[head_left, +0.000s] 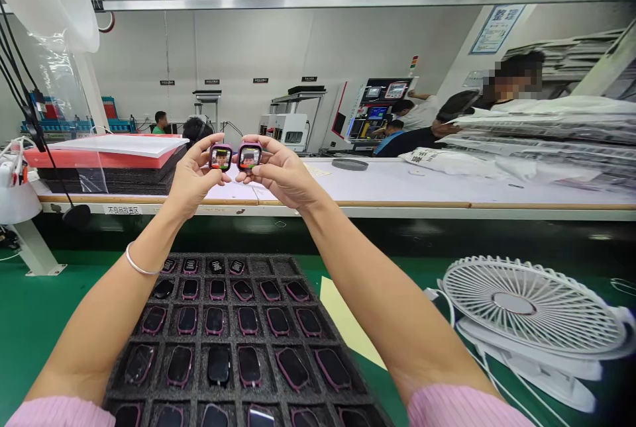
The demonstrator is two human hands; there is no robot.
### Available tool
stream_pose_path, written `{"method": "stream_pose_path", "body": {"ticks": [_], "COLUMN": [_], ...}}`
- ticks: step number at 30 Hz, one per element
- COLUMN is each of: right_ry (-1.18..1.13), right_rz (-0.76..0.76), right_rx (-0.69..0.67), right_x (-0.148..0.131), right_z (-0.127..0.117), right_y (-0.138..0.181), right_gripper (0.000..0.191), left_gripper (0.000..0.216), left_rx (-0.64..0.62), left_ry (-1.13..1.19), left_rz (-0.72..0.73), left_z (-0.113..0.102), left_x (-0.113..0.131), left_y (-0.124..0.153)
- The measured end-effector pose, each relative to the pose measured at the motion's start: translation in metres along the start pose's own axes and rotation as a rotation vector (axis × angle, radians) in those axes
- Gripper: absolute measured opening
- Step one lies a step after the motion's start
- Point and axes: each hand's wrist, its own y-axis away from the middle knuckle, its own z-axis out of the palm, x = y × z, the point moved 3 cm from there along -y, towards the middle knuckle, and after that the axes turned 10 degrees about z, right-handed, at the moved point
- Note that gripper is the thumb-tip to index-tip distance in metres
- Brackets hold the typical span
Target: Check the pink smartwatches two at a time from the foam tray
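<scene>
My left hand pinches a small smartwatch body with a purple case, its lit screen turned toward me. In my right hand is a second smartwatch body of the same kind, also lit. Both screens show a picture of a person. The two are held up side by side, a small gap between them, above the shelf's front edge. Below my arms lies a dark foam tray with rows of watch bodies in its pockets. Several in the far row show white text; two pockets at the far right hold nothing.
A white fan stands at the right, its cable on the green bench. Foam sheets with a red top are stacked at the shelf's left. Bagged trays sit at the right, near a co-worker. A yellow sheet lies beside the tray.
</scene>
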Motion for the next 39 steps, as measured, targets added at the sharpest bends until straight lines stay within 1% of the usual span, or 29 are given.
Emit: {"method": "stream_pose_path", "body": {"ticks": [8,11,13,14,16,20,22,24,26,29,35,39], "right_ry": [-0.004,-0.004,-0.038,-0.066,-0.145,-0.301,-0.349,-0.388,-0.429,-0.473,-0.492,-0.483], "right_rz": [-0.040,-0.035,-0.008,0.022,0.115,0.330,0.413,0.472,0.510,0.552,0.592,0.608], "right_rx": [0.003,0.006,0.017,0.023,0.035,0.072,0.072,0.070,0.077,0.081,0.064,0.076], "right_x": [-0.021,-0.018,-0.004,0.007,0.037,0.105,0.134,0.155,0.169,0.181,0.187,0.190], "right_z": [0.004,0.006,0.008,0.010,0.015,0.028,0.034,0.037,0.038,0.038,0.035,0.033], "right_y": [-0.003,0.004,0.014,0.022,0.041,0.084,0.102,0.113,0.119,0.123,0.126,0.128], "right_gripper": [0.050,0.050,0.049,0.049,0.051,0.053,0.051,0.048,0.047,0.045,0.036,0.035], "left_gripper": [0.059,0.054,0.053,0.054,0.057,0.059,0.058,0.057,0.054,0.050,0.043,0.045], "left_rx": [-0.001,0.013,0.022,0.022,0.021,0.036,0.058,0.085,0.104,0.116,0.112,0.102], "left_ry": [-0.001,0.007,0.004,0.004,0.012,0.055,0.059,0.066,0.072,0.060,0.016,0.033], "left_rz": [0.046,0.051,0.015,-0.028,-0.164,-0.474,-0.582,-0.647,-0.683,-0.713,-0.729,-0.750], "left_z": [0.005,0.007,0.007,0.007,0.005,0.001,-0.003,-0.005,-0.007,-0.008,-0.007,-0.007], "left_x": [0.017,0.019,0.015,0.011,-0.002,-0.031,-0.043,-0.053,-0.061,-0.070,-0.076,-0.077], "left_y": [-0.011,-0.004,0.011,0.023,0.053,0.123,0.151,0.170,0.182,0.190,0.194,0.196]}}
